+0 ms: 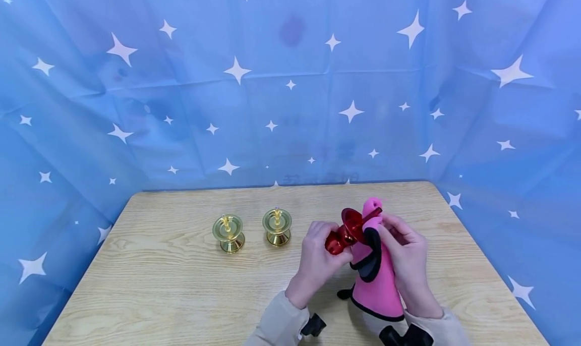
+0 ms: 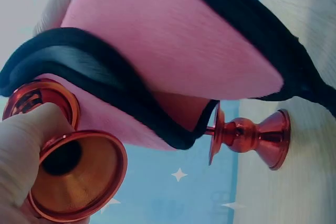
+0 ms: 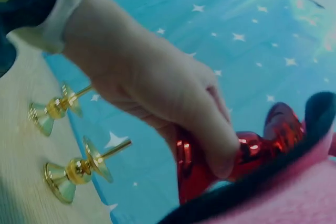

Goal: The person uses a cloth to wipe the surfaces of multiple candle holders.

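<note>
A shiny red candlestick (image 1: 347, 232) is tilted in my left hand (image 1: 320, 252), whose thumb and fingers curl round its stem and base. In the right wrist view the same candlestick (image 3: 252, 148) lies behind the edge of a pink cloth. My right hand (image 1: 404, 260) pinches this pink cloth with black trim (image 1: 379, 290) near its top, beside the candlestick's dish and spike. The cloth hangs down with a short black tab (image 1: 345, 293) at its lower left. A second red candlestick (image 2: 257, 137) stands on the table beyond the cloth, hidden in the head view.
Two gold candlesticks stand upright left of my hands: one nearer (image 1: 278, 227) and one farther left (image 1: 229, 233). They rest on a light wooden table (image 1: 159, 285). A blue curtain with white stars (image 1: 290, 109) hangs behind and at the sides.
</note>
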Demonstrator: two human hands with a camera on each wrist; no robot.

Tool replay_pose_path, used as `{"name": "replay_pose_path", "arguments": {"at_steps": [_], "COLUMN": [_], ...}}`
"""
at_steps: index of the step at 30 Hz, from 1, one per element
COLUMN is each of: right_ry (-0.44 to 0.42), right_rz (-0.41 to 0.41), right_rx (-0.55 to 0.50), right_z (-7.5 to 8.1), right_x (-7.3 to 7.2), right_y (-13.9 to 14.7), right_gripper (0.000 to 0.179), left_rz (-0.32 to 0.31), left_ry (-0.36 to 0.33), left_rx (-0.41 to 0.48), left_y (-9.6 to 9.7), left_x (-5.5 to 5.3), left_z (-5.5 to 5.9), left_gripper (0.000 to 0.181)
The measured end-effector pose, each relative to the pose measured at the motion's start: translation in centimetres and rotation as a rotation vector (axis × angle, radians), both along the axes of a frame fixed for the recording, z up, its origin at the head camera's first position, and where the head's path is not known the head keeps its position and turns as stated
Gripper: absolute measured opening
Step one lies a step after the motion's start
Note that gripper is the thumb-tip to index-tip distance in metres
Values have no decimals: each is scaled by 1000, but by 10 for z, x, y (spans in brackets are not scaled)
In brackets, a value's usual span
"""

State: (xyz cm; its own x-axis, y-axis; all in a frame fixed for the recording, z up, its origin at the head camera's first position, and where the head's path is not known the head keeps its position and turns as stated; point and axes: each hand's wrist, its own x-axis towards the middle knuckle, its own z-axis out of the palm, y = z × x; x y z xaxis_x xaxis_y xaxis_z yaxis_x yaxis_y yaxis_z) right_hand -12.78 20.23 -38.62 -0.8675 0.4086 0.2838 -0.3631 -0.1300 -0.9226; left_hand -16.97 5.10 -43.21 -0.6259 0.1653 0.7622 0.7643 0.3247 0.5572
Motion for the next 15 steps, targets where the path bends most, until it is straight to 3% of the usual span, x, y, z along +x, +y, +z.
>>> {"name": "replay_pose_path", "arguments": {"at_steps": [5, 11, 15], "right_ry": [11, -38, -52], "right_rz": [4, -33, 7], "right_rx": [194, 462, 415], "right_z": [-1, 3, 4], "right_x": [0, 0, -2], "right_y": [-4, -2, -1], "right_gripper": [26, 15, 8], "left_rz": [4, -29, -46], "left_ry": [18, -6, -5], "left_rx": [-6, -14, -16], "left_y": [0, 0, 0], "left_x": [-1, 0, 1], "left_z": [2, 0, -1], "left_gripper": [30, 30, 31]}}
